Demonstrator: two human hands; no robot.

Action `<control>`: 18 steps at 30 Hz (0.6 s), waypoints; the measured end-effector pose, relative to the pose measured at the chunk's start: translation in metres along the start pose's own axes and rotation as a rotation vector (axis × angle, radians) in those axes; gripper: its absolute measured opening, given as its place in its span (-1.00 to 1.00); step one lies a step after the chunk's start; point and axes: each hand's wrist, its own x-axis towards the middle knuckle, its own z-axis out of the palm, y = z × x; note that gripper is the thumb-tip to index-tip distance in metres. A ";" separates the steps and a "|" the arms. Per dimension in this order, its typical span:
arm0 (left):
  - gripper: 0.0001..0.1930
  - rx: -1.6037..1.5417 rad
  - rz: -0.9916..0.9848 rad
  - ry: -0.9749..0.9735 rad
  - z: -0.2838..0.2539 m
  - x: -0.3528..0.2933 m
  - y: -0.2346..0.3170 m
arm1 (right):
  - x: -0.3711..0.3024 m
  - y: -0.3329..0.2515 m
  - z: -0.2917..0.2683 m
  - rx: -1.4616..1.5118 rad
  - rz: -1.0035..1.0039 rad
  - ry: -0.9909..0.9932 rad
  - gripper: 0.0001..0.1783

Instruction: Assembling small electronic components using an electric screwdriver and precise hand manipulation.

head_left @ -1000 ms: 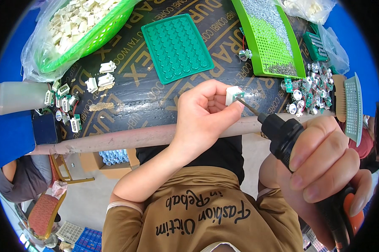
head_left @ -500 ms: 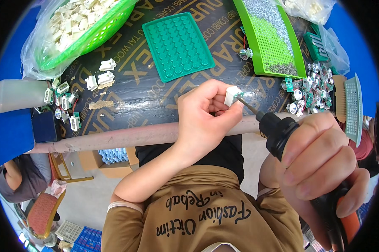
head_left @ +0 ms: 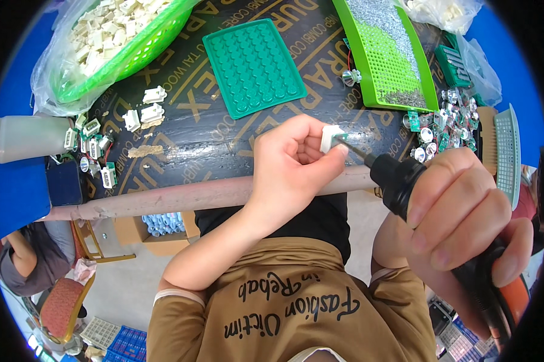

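A: What does the left hand [head_left: 299, 157] have?
B: A small white housing [head_left: 328, 137], just right of the frame's centre, above the desk [head_left: 193, 172]. Its grip is closed around the piece, thumb against the fingers.
A: And the right hand [head_left: 462, 211]?
B: At the right of the frame, its grip is wrapped round a black driver [head_left: 395, 181] with an orange part lower down. The thin metal bit [head_left: 356, 151] points up and left.
A: Where does the bit end?
B: At the green board [head_left: 339, 139] on the housing's right side. I can't tell whether it sits in a screw.
A: What lies around them?
B: A dark green moulded tray [head_left: 254, 66] at top centre, and a light green perforated tray [head_left: 383, 69] at upper right, with small metal pieces in it. Just below that, a heap of reflectors and boards [head_left: 452, 127].
A: And over on the left?
B: A bright green basket [head_left: 154, 54] of white pieces at upper left, with three loose white housings [head_left: 152, 113] below it on the desk.
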 end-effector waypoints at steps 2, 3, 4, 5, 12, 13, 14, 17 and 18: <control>-0.86 -0.003 0.025 -0.015 0.001 0.000 -0.001 | -0.002 -0.002 -0.002 0.002 -0.046 0.101 -0.43; -0.86 -0.002 0.030 -0.017 0.001 0.001 0.000 | -0.002 -0.003 -0.004 0.003 -0.070 0.151 -0.43; -0.83 -0.031 0.026 0.000 0.001 0.002 0.002 | -0.003 -0.004 -0.006 0.005 -0.095 0.200 -0.43; -0.81 -0.060 0.022 0.020 0.001 0.002 0.003 | -0.005 -0.005 -0.008 0.009 -0.120 0.248 -0.43; -0.69 -0.276 0.131 -0.101 -0.012 -0.001 0.015 | -0.029 0.051 -0.051 0.274 -0.127 0.491 -0.05; -0.69 -0.264 0.136 -0.093 -0.017 -0.003 0.017 | -0.031 0.058 -0.051 0.069 -0.075 0.610 -0.13; -0.69 -0.407 0.118 -0.132 -0.023 -0.004 0.019 | -0.031 0.062 -0.050 -0.137 -0.019 0.724 -0.20; -0.67 -0.575 0.052 -0.184 -0.030 -0.007 0.026 | -0.039 0.036 -0.058 -0.876 -0.283 0.882 -0.52; -0.68 -0.540 0.085 -0.176 -0.033 -0.008 0.027 | -0.042 0.026 -0.058 -0.913 -0.536 0.782 -0.62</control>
